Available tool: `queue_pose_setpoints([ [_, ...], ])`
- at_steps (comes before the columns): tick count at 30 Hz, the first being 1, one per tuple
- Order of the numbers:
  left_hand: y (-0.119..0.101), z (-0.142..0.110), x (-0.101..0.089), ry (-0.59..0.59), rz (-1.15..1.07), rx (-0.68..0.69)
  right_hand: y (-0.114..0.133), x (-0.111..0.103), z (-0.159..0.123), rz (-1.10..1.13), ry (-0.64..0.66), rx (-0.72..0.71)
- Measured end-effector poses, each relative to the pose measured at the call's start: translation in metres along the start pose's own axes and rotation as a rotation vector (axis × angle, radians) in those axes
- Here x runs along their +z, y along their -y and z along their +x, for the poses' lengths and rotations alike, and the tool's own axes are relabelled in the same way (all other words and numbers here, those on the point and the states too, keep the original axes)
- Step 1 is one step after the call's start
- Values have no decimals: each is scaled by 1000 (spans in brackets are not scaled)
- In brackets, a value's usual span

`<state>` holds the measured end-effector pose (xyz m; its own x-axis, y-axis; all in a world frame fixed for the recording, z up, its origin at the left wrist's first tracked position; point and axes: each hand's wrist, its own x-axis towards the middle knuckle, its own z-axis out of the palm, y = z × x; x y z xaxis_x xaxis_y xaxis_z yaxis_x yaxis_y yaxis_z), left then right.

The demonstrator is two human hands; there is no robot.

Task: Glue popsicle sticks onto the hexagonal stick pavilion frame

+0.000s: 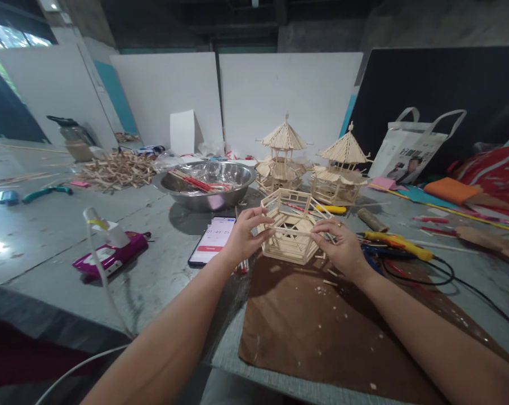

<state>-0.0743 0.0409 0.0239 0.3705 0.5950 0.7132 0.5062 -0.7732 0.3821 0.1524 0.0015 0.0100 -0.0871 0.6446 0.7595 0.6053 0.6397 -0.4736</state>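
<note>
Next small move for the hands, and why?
Probably ease the hexagonal stick frame toward the wearer, over the barer middle of the brown mat. Left hand and right hand already grip its opposite sides, and loose stick bits lie near its right side, where they could get under it.

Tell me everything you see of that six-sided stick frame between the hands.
The pale, six-sided frame of thin, wood-like sticks has an open top, railed sides and a slatted base around a dark central gap. It looks roughly level, at the far end of the brown sheet; whether it rests there is unclear. The left hand pinches its left side, the right hand its right.
</note>
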Motion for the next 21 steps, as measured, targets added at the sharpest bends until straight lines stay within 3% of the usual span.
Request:
queue_pose_setpoints([
  [16, 1, -1, 1, 5, 24, -5, 3, 2, 0, 43, -14, 72],
  [21, -4, -1, -2, -66, 7, -17, 7, -29, 17, 128, -108, 181],
])
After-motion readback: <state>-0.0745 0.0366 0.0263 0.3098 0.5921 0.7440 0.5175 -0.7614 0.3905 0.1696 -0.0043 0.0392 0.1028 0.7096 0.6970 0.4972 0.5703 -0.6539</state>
